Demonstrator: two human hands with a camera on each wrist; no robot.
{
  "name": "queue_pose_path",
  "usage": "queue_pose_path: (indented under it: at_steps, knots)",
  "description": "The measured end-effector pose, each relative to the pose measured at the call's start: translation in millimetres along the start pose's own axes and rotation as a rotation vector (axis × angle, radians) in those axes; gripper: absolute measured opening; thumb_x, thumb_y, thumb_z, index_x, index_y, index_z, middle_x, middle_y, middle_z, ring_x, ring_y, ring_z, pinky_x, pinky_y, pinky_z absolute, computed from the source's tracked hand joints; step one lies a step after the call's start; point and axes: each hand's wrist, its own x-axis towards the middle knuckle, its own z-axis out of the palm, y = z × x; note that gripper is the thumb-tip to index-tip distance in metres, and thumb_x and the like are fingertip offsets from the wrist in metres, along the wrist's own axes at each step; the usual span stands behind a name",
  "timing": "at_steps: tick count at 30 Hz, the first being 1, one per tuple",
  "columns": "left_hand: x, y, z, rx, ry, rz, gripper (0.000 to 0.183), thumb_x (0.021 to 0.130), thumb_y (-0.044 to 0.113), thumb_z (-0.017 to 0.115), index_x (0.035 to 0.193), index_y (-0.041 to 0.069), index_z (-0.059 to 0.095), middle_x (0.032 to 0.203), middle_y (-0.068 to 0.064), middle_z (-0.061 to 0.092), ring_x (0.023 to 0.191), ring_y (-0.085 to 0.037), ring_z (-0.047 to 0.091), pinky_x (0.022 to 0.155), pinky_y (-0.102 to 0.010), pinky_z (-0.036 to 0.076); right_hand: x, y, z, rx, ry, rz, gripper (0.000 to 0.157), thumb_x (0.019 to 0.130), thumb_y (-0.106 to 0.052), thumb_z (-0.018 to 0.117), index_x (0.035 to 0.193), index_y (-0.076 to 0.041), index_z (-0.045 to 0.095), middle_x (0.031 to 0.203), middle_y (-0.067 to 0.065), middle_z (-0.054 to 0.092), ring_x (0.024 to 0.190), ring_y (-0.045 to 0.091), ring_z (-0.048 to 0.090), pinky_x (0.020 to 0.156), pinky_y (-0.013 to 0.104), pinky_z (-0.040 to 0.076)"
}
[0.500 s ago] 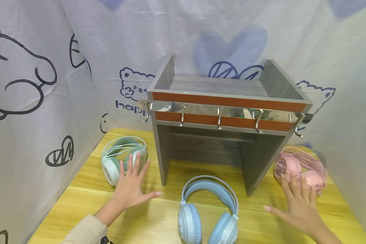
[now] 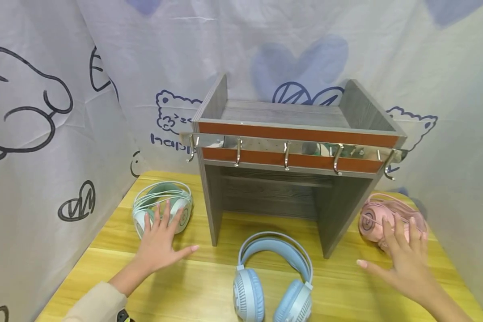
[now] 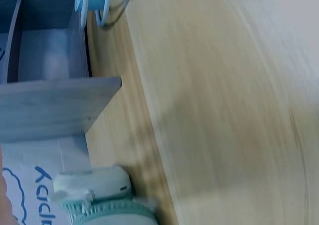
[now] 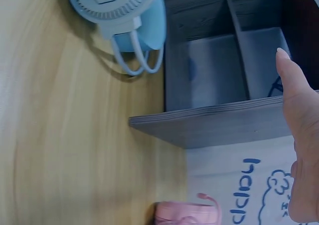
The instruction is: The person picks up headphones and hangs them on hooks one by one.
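Centrally, gray shelf (image 2: 295, 133), both grips (image 2: 157, 248) (image 2: 408, 264) splayed either side, blue headphones (image 2: 247, 293) in front

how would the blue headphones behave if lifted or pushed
The blue headphones probably keep their shape, since the headband forms an even arch. Bulky ear cups suggest most weight sits there. Pushed, they may slide, as the tabletop looks smooth.

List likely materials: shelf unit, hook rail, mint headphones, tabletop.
Shelf unit: probably wood-based board, matte grey; streaked grain shows, solid versus veneered unclear.
Hook rail: likely metal, polished; mirror-like reflections.
Mint headphones: probably plastic shells, satin; smooth surfaces, moulded-looking ridges.
Tabletop: wood or woodgrain laminate, slight sheen; yellow grain, soft glare.
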Motion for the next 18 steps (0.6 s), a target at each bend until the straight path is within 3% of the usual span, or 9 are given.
queue_pose_path:
  at_steps: [3, 8, 18]
  knots:
    - [1.8, -7.5, -3.9, -0.028, -0.005, -0.023, 0.101, 0.075, 0.068, 0.056, 0.148, 0.009, 0.020, 0.154, -0.025, 0.001, 0.140, -0.048, 0.002, 0.109, -0.071, 0.008, 4.1, 0.0, -7.8, -0.016, 0.025, -0.002, 0.112, 0.074, -0.057, 0.067, 0.148, -0.001, 0.003, 0.153, 0.024, -0.009, 0.139, 0.031, -0.027, 0.111, 0.053, -0.024]
    - [5.8, -15.4, -11.3, -0.081, -0.025, -0.067, 0.098, 0.078, 0.064, 0.055, 0.149, 0.009, 0.016, 0.154, -0.025, -0.003, 0.139, -0.049, 0.000, 0.108, -0.072, 0.005, 11.8, 0.7, -22.8, 0.019, 0.042, 0.009, 0.111, 0.072, -0.051, 0.071, 0.148, -0.001, 0.008, 0.153, 0.026, -0.005, 0.139, 0.037, -0.024, 0.110, 0.056, -0.023]
    - [14.8, -32.7, -25.5, -0.183, -0.027, -0.128, 0.092, 0.084, 0.056, 0.054, 0.146, -0.002, 0.020, 0.151, -0.032, 0.003, 0.136, -0.054, 0.004, 0.109, -0.070, 0.004, 24.8, -0.8, -51.9, 0.050, 0.044, 0.020, 0.108, 0.075, -0.043, 0.071, 0.148, -0.001, 0.003, 0.150, 0.032, -0.006, 0.137, 0.045, -0.023, 0.109, 0.058, -0.023]
